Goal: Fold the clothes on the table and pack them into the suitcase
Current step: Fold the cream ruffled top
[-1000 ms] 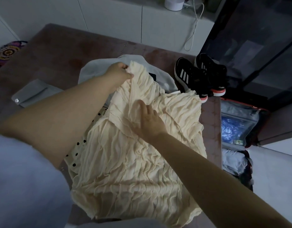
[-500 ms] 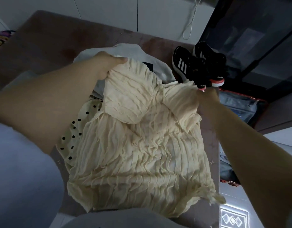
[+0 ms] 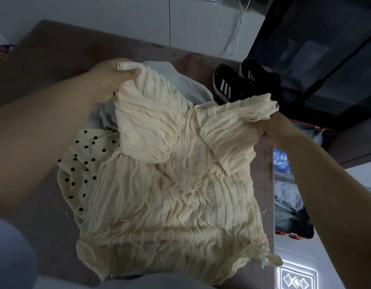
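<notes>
Fabric stretches between both hands: the left hand [image 3: 115,80] pinches one far corner of the cream crinkled top [image 3: 176,184] between thumb and curled fingers, and the right hand [image 3: 278,126] bunches the opposite corner in a closed grip, probably to pull the shoulders taut and square before folding. The top drapes over the table [image 3: 55,65], covering part of a polka-dot garment [image 3: 82,163] at left and a grey garment [image 3: 180,84] beyond. The open suitcase [image 3: 289,234] lies on the floor at right, partly cut off by the table edge and right forearm, its contents too dim to name. Cloth hides most of the right fingers.
</notes>
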A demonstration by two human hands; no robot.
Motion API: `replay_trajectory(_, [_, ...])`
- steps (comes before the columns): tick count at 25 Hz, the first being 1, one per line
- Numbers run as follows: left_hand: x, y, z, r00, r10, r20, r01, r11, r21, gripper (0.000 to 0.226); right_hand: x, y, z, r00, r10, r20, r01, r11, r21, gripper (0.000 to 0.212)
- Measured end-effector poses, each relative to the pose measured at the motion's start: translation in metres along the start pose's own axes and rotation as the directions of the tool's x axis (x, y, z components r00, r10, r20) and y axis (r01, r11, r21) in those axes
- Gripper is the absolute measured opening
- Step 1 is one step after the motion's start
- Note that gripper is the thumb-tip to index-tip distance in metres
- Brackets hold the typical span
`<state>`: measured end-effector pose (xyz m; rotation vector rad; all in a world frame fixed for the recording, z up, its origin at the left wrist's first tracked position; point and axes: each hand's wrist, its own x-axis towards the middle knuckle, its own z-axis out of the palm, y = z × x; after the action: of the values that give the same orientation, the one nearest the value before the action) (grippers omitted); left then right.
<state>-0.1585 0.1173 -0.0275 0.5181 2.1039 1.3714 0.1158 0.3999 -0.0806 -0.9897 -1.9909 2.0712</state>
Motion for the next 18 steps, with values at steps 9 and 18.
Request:
replay_trajectory(9, [-0.003,0.002,0.016,1.0,-0.029,0.004,0.022,0.828,0.561,0.011,-0.02,0.014,0.022,0.955,0.201,0.22,0.053,0.612,-0.789,0.039])
replay_trajectory(18, [-0.006,-0.005,0.022,0.994,-0.04,0.099,-0.034,0.764,0.644,0.037,-0.02,0.011,0.036,0.976,0.199,0.087,-0.157,0.923,-0.353,0.065])
